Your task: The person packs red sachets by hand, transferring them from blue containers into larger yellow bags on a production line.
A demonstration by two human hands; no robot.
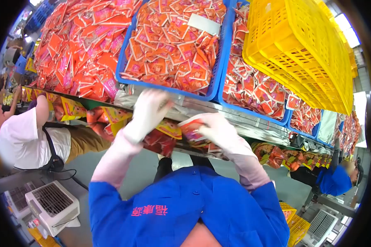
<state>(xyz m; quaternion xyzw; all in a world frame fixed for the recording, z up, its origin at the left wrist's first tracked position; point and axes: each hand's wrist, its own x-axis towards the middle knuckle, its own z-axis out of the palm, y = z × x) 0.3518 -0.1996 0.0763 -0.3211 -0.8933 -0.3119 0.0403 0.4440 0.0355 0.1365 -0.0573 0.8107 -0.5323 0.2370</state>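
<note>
My right hand (219, 131), in a white glove, has its fingers closed on the edge of a red packet (190, 126) with a pale border. To its left my white-gloved left hand (147, 112) is just below the near rim of a blue crate (169, 85), its fingers smeared by motion. That crate is filled with small orange-red sachets (165, 49), and a white card (203, 24) lies on top of them. Below my hands is a row of larger red and yellow bags (169, 128) along the table's near edge.
A heap of red sachets (82, 45) lies left of the crate. On the right, a yellow crate (301, 49) stands tilted over more sachet-filled crates. One person (33, 127) works at the left and another (338, 179) at the right. A grey-white heater-like unit (53, 201) stands lower left.
</note>
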